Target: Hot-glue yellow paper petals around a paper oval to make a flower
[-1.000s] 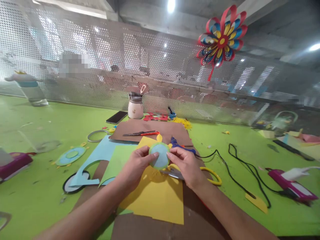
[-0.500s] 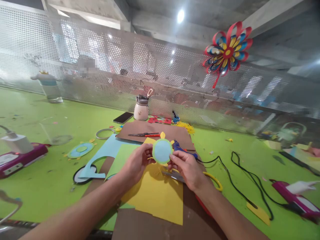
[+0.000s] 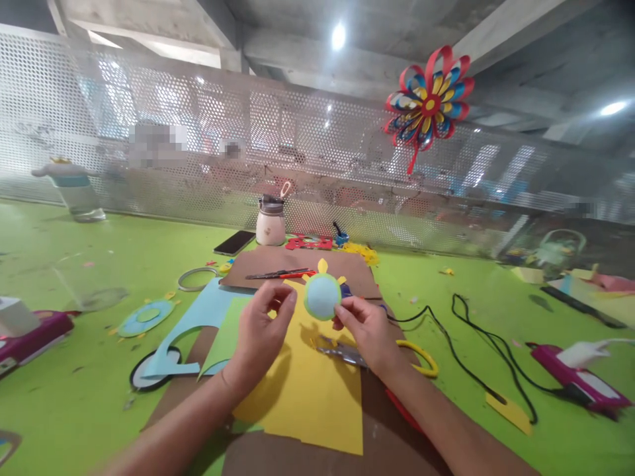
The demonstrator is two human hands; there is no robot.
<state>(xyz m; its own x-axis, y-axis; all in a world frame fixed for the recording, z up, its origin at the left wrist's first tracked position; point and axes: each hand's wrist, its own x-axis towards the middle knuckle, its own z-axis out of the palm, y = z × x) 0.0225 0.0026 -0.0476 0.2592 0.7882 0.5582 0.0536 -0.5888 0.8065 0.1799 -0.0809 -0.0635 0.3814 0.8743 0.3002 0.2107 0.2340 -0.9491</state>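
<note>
My right hand point(image 3: 366, 324) pinches the lower right edge of a small round paper cutout point(image 3: 323, 297), light blue over a green rim, with yellow petal-shaped tabs at its top. To the left of it and apart from it, my left hand point(image 3: 265, 324) is closed in a pinch; what the fingers hold, if anything, I cannot make out. Beneath both hands lies yellow paper point(image 3: 317, 390). Scissors point(image 3: 342, 352) with yellow handles rest on it near my right hand, beside small yellow scraps. Green paper point(image 3: 225, 337) and cut blue paper point(image 3: 186, 324) lie to the left.
A brown board point(image 3: 278, 456) lies under the papers. Behind stand a white bottle point(image 3: 270, 225) and a phone point(image 3: 235, 242). A blue paper ring point(image 3: 146, 318) and tape roll point(image 3: 153, 370) lie left. A black cord point(image 3: 476, 330) runs to a purple power strip point(image 3: 580, 377) at right.
My left hand has come off the round cutout and moved left. My right hand still holds the cutout, and more of its yellow tabs show. The camera view has shifted slightly.
</note>
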